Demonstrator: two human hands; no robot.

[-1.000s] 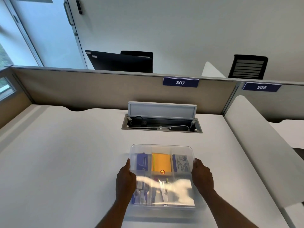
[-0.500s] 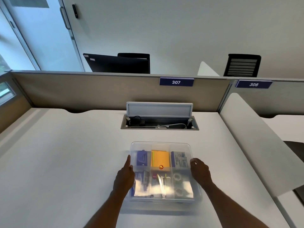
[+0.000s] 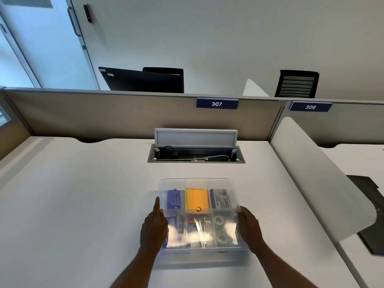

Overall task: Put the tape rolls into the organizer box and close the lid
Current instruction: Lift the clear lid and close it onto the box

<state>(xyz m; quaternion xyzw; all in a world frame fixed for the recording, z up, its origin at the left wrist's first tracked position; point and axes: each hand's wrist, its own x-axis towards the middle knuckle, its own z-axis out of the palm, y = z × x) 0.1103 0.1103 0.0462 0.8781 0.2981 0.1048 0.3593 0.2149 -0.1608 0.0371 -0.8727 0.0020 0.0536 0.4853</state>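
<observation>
A clear plastic organizer box [image 3: 199, 181] sits on the white desk in front of me, with its clear lid [image 3: 207, 240] lying over it. Two tape rolls [image 3: 220, 229] show through the lid in the near right compartment. My left hand [image 3: 154, 227] presses the box's left side, index finger stretched along the edge. My right hand [image 3: 248, 229] grips the right side of the lid and box. Other compartments hold a blue stapler, orange sticky notes, a staple packet and scissors.
The white desk [image 3: 83, 204] stretches wide to the left. An open cable tray [image 3: 196, 155] with a raised flap lies behind the box. A beige partition [image 3: 104, 115] closes the far side. A white curved divider [image 3: 315, 179] borders the right.
The lid has come down flatter over the box, so the tape rolls show more clearly. Both hands have stayed on the box's sides, and the view shifted slightly.
</observation>
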